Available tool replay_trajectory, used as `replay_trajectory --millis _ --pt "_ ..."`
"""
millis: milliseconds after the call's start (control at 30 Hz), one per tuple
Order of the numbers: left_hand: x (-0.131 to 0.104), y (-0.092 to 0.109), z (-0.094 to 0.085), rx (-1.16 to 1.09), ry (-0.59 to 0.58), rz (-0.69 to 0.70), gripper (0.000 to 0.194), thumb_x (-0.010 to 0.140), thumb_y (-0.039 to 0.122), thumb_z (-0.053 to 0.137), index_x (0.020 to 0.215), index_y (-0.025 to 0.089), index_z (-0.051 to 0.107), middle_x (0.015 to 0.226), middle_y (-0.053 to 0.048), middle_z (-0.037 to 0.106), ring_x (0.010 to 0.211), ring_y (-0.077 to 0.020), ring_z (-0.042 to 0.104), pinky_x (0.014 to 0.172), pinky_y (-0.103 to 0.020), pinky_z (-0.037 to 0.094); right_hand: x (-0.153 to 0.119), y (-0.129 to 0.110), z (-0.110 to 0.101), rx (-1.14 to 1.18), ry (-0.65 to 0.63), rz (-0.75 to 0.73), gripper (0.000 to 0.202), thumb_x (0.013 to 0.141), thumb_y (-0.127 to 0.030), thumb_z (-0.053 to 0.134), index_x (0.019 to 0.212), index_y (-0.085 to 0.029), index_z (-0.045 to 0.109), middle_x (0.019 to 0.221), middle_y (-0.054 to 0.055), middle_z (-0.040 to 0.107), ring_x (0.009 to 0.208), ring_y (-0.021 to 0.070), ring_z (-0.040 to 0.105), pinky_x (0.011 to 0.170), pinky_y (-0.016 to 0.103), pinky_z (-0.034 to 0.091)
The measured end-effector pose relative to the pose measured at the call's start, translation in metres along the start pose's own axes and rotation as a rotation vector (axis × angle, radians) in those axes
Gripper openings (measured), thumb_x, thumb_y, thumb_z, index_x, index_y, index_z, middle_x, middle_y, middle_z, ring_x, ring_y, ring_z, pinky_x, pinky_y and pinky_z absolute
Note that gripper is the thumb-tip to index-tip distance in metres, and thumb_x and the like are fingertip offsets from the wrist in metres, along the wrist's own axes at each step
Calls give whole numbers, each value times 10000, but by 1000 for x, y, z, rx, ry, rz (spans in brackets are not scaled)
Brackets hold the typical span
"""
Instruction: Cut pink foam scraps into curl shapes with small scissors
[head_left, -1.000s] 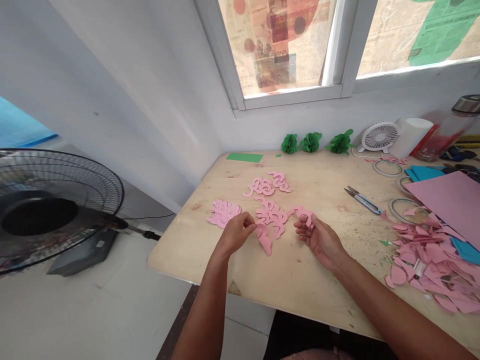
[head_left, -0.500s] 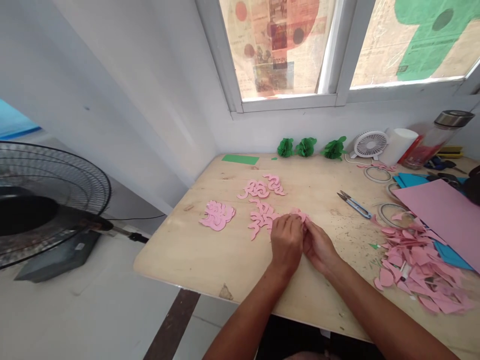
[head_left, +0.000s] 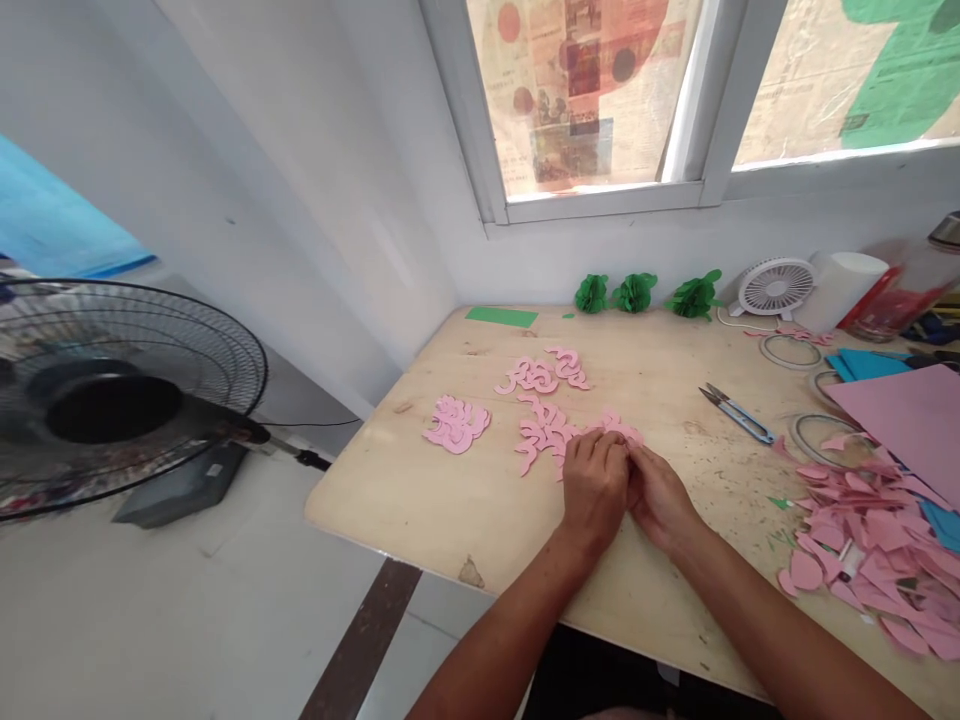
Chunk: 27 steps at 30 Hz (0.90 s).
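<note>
My left hand (head_left: 598,484) and my right hand (head_left: 661,492) meet over the wooden table (head_left: 420,510), fingers pinched together. Between and just behind the fingertips shows a pink paper cut-out (head_left: 619,424), which both hands grip; its lower part is hidden by the fingers. Left of my left hand lies a loose cluster of curly pink paper cut-outs (head_left: 541,432). Farther back is another group of curled pink pieces (head_left: 534,375). A neat stack of scalloped pink cut-outs (head_left: 459,424) rests toward the table's left side.
Blue-handled thread snips (head_left: 737,413) lie right of the hands. Pink paper scraps (head_left: 874,560) heap at the right, near wire rings (head_left: 825,440) and a pink sheet (head_left: 904,420). Green paper shapes (head_left: 636,293) and a small white fan (head_left: 776,288) stand along the wall. A floor fan (head_left: 142,400) stands left.
The head view has turned a little to the left, so the table and things sit farther right. Both hands stay together on the pink cut-out, with more of it showing behind the fingers.
</note>
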<state>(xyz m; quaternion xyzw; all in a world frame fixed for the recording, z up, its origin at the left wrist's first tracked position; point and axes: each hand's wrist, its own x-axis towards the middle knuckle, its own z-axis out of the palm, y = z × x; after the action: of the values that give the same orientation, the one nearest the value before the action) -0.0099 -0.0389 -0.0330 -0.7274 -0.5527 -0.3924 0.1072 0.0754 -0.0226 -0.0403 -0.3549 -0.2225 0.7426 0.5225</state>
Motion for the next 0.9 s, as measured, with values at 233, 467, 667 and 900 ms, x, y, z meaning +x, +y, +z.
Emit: replay_trajectory --millis 233,467,667,900 --pt "-14 -53 -43 47 -109 -281 148 795 183 490 915 186 576 881 -59 646 846 -204 571 756 -349 428 -4 -4 1 -92 -60 104 220 728 -364 658 834 -171 647 762 64 683 669 155 614 592 260 455" --pt "-12 -106 -59 282 -430 -579 183 736 323 561 867 202 598 903 -63 629 915 -238 547 744 -350 398 -4 -6 2 -131 -51 118 225 751 -372 632 840 -165 634 777 74 681 667 153 606 594 263 445" --pt "0 -102 -54 223 -499 -644 133 725 292 570 826 210 599 896 -40 635 929 -225 537 754 -344 371 -5 -8 3 -142 -48 126 196 774 -352 611 828 -165 625 771 70 675 658 142 595 596 258 436" --pt "0 -104 -54 164 -460 -707 84 729 282 566 767 209 579 834 -20 646 861 -204 558 734 -332 367 -5 -7 4 -130 -67 139 179 791 -339 592 821 -166 622 778 66 674 645 136 592 600 260 437"
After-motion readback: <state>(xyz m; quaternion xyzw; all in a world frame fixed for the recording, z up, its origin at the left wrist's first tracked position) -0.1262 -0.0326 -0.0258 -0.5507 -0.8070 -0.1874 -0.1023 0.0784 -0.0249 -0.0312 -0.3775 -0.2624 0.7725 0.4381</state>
